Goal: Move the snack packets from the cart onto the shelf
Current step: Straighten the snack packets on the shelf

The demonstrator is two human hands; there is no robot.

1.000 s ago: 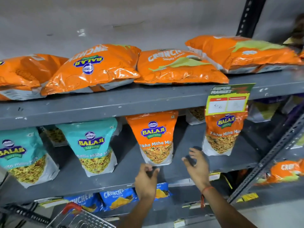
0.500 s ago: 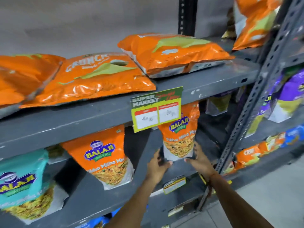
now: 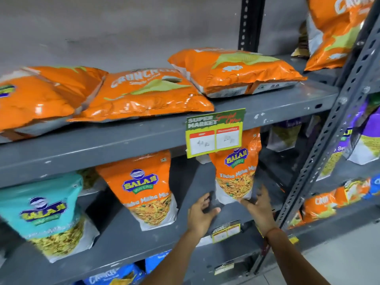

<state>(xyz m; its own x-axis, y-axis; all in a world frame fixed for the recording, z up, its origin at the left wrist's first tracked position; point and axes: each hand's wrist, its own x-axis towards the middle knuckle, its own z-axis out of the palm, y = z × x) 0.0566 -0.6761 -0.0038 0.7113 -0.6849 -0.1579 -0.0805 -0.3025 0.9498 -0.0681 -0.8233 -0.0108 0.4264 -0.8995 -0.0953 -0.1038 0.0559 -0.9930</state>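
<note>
An orange Balaji Tikha Mitha Mix packet (image 3: 236, 171) stands upright on the grey middle shelf (image 3: 127, 241), partly hidden by a price tag. My left hand (image 3: 202, 214) is just left of its base, fingers spread and holding nothing. My right hand (image 3: 260, 206) is at its lower right corner, fingertips touching or nearly touching the packet, fingers apart. A second orange packet (image 3: 148, 190) and a teal packet (image 3: 47, 214) stand further left on the same shelf. The cart is out of view.
Large orange Crunchex bags (image 3: 144, 95) lie flat on the upper shelf (image 3: 273, 105). A green and yellow price tag (image 3: 214, 133) hangs from that shelf's edge. A perforated grey upright (image 3: 329, 128) stands right, with purple and orange packets (image 3: 320, 206) beyond. Blue packets (image 3: 115, 276) sit below.
The view swung right and closer to the right orange packet. Both hands moved from the shelf front to either side of that packet's base, and now sit slightly away from it.
</note>
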